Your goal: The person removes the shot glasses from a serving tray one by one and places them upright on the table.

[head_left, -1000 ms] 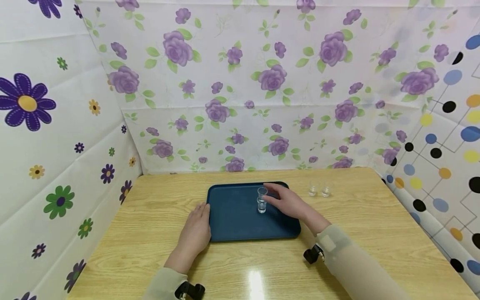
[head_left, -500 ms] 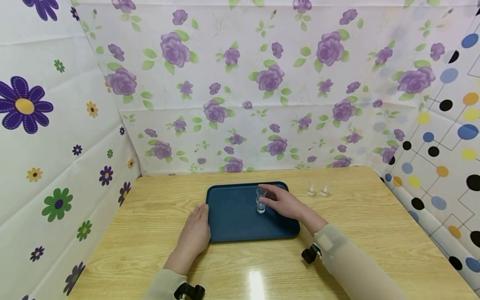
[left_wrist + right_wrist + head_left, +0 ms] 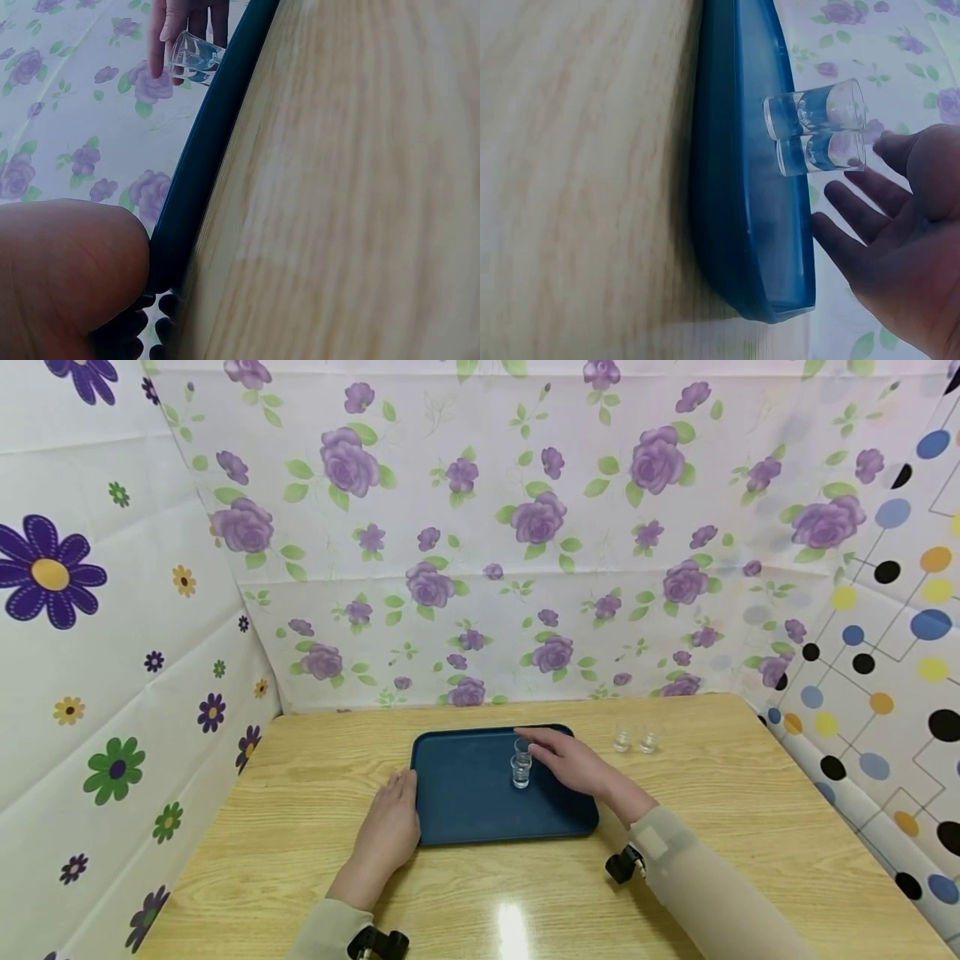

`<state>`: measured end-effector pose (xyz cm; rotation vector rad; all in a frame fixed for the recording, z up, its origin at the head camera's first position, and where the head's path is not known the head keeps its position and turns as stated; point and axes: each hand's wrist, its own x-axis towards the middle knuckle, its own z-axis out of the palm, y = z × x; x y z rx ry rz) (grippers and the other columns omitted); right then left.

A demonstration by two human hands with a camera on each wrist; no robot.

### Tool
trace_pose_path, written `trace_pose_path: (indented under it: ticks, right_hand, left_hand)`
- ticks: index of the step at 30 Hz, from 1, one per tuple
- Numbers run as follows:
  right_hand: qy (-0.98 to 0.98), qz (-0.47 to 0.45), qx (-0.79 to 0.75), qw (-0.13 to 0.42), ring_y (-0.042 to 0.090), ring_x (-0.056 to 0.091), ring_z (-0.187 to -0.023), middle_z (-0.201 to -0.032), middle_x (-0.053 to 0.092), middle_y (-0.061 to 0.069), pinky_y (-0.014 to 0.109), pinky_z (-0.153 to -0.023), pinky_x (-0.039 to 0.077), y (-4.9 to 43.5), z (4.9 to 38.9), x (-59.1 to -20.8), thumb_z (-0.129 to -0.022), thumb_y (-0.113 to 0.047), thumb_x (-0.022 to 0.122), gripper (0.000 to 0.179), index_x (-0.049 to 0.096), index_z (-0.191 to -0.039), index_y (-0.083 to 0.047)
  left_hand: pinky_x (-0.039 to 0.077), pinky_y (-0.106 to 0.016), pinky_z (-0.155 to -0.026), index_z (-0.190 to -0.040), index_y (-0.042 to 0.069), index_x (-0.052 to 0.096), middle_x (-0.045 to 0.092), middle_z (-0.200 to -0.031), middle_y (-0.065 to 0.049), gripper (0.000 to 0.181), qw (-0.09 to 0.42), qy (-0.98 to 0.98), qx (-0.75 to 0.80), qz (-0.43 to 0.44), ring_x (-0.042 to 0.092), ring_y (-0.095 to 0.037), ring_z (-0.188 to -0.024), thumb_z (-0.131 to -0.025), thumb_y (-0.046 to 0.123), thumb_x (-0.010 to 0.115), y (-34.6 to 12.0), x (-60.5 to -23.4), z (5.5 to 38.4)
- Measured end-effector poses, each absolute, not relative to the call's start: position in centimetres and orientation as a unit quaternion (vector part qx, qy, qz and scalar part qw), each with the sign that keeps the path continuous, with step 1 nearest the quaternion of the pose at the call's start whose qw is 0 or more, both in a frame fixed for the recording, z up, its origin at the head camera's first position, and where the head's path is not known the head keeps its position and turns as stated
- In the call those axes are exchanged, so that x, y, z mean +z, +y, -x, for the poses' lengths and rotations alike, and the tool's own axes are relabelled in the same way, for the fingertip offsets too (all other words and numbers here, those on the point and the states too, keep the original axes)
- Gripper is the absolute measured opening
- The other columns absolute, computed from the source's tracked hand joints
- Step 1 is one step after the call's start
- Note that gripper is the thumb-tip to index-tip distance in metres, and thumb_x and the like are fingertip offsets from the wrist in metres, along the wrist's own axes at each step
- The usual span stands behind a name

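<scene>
Evidently the two small clear glasses, a front glass point(image 3: 521, 774) and a rear glass point(image 3: 522, 748), stand upright on the dark blue tray point(image 3: 465, 793), close beside each other. The right hand point(image 3: 573, 764) is just beside their rims, its grip apart around nothing; whether a fingertip touches glass, I cannot tell. The left hand point(image 3: 388, 827) lies against the tray's left edge, grip loose, fingers straight. Right of the tray, two more glasses point(image 3: 622, 742) stand on the wooden bench point(image 3: 300, 877).
</scene>
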<state>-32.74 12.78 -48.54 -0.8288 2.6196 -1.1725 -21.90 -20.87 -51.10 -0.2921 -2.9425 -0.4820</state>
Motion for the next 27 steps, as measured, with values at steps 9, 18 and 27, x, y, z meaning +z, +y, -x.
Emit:
trace_pose_path:
  ticks: [9,18,27]
  right_hand:
    - [0.873,0.288,-0.385,0.079,0.032,0.054,-0.149,-0.164,0.054,0.009,0.055,-0.122,0.047,13.0,32.8,-48.6,-0.121,-0.031,0.047,0.046,0.055,-0.164,-0.016]
    - [0.885,0.257,-0.385,0.059,0.028,0.062,-0.138,-0.156,0.061,0.007,0.054,-0.114,0.054,13.4,32.8,-48.8,-0.119,-0.032,0.053,0.046,0.058,-0.162,-0.015]
    - [0.888,0.250,-0.382,0.049,0.032,0.061,-0.140,-0.152,0.064,0.013,0.055,-0.114,0.054,14.2,33.0,-49.0,-0.117,-0.030,0.061,0.045,0.059,-0.159,-0.015]
  left_hand:
    - [0.034,-0.062,-0.130,-0.161,-0.016,0.043,0.045,-0.165,-0.034,0.055,0.077,-0.979,-0.159,0.099,0.039,-0.050,-0.157,-0.109,-0.003,0.056,-20.9,-51.2,21.9]
    - [0.033,-0.062,-0.131,-0.161,-0.015,0.042,0.043,-0.166,-0.034,0.054,0.072,-0.980,-0.157,0.099,0.038,-0.049,-0.158,-0.110,-0.003,0.054,-21.0,-51.3,22.1]
    - [0.032,-0.062,-0.131,-0.162,-0.015,0.041,0.042,-0.167,-0.033,0.055,0.065,-0.981,-0.156,0.098,0.037,-0.049,-0.159,-0.110,-0.003,0.055,-21.1,-51.4,22.2]
